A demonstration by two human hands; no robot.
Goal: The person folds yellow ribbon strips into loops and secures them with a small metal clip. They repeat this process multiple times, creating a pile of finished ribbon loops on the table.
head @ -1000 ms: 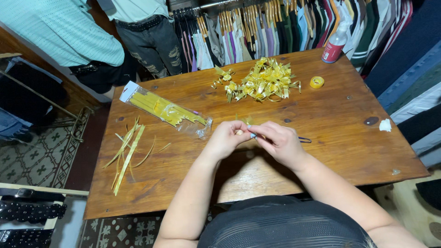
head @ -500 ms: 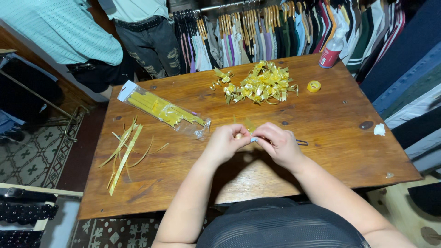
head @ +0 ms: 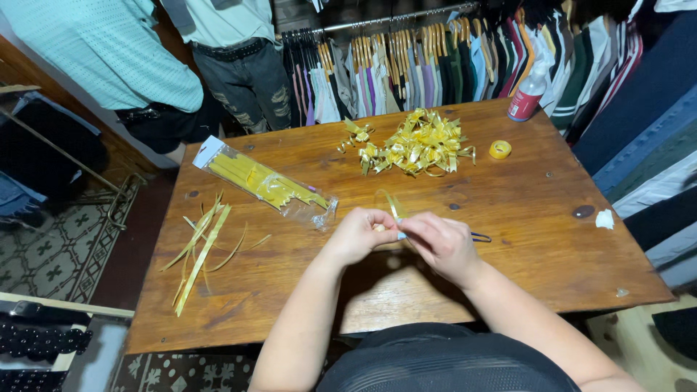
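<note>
Both hands, left [head: 357, 236] and right [head: 441, 243], meet over the worktop [head: 530, 210], each grip pinching 1 yellow strip [head: 394, 205] that loops up between them. Scissors [head: 479, 237] seem to lie just beside the right hand. A heap of bows [head: 417, 143] sits farther back.

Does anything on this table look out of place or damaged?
Nothing looks damaged. A few loose yellow strips lie scattered at the table's left edge, apart from the finished pile of ribbon bows.
</note>
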